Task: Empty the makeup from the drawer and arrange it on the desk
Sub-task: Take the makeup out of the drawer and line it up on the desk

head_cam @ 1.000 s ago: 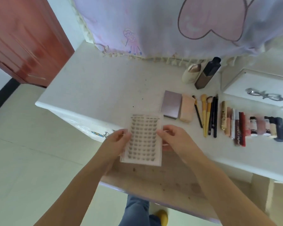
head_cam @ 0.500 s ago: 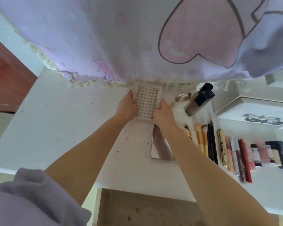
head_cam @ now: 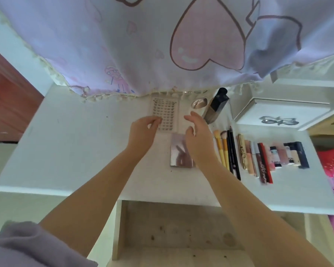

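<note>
A flat tray of false lashes [head_cam: 165, 112] lies on the white desk [head_cam: 75, 143] just below the hanging cloth. My left hand [head_cam: 144, 133] rests at its lower left corner, fingertips touching the tray, fingers loosely curled. My right hand [head_cam: 198, 135] hovers beside its right edge, fingers apart, holding nothing. Under my right hand lies a mirrored palette [head_cam: 180, 151]. The wooden drawer [head_cam: 174, 228] stands pulled out below the desk edge; only specks show on its bottom.
A row of brushes [head_cam: 221, 149], pencils and lipsticks [head_cam: 264, 160] lines the desk's right part. A dark bottle [head_cam: 217, 106] and a small compact [head_cam: 200, 102] stand behind. A white box [head_cam: 281, 114] sits far right. A lilac cloth [head_cam: 162, 45] hangs over the back.
The lash tray went from held over the drawer to lying flat at the back of the desk. My right hand let go and opened; my left hand slid down to its corner.
</note>
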Available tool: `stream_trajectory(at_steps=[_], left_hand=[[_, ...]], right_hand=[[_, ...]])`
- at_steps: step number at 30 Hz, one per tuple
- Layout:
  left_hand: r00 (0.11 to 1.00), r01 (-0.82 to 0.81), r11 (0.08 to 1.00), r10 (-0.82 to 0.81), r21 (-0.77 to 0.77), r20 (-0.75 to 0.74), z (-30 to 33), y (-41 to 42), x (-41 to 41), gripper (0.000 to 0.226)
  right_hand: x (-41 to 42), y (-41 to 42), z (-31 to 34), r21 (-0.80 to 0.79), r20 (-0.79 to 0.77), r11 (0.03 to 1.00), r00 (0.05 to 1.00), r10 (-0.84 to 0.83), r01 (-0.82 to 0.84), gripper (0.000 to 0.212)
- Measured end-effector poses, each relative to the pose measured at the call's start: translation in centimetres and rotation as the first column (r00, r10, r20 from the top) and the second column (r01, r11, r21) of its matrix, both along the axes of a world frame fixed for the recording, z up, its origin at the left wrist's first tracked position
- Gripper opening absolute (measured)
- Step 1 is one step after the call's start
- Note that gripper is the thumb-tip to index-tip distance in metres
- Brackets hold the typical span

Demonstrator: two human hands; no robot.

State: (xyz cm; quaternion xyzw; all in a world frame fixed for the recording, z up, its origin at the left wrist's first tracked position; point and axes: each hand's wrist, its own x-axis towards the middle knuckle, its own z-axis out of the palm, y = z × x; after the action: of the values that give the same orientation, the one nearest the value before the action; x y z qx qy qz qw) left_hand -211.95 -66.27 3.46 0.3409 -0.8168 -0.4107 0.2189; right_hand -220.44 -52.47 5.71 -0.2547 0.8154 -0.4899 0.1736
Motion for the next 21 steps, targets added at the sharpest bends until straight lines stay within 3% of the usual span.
stream_trajectory(at_steps=[3,6,9,12,15,18,21], left_hand=[[0.994,0.109,0.992,-0.109,0.065,0.002,1.5,5.1,3.9,0.020],[0.987,0.144,0.976,-0.153,0.162,0.044,0.7,11.9,8.4,0.038],[0.981,0.074,0.940,-0.128,0.332,0.143,-1.3,18.5,13.1,0.056],[0.946,-0.095,0.874,-0.071,0.477,0.317,-3.4,23.4,16.6,0.069],[0.854,-0.286,0.675,-0.143,0.680,0.501,-5.6,26.0,20.1,0.071],[0.767,-0.381,0.502,-0.298,0.777,0.568,-6.9,26.2,22.3,0.068],[0.881,-0.448,0.115,-0.108,0.887,0.460,-7.7,26.0,22.3,0.071]], right_hand=[[2.6,5.5,0.8,-0.053,0.027,0.999,1.000,0.002,-0.001,0.031],[5.4,12.7,-0.2,0.043,0.063,0.999,0.998,0.014,-0.016,0.031],[8.5,20.6,-2.7,0.129,0.272,0.991,0.960,-0.064,0.029,0.027],[11.1,27.8,-5.4,0.167,0.601,0.975,0.768,-0.220,0.149,0.029],[13.7,33.3,-8.3,0.321,0.771,0.941,0.547,-0.326,0.107,0.024],[14.8,35.4,-10.7,0.330,0.863,0.899,0.294,-0.411,0.288,0.035],[14.0,35.1,-10.9,0.231,0.931,0.787,0.105,-0.349,0.572,0.051]])
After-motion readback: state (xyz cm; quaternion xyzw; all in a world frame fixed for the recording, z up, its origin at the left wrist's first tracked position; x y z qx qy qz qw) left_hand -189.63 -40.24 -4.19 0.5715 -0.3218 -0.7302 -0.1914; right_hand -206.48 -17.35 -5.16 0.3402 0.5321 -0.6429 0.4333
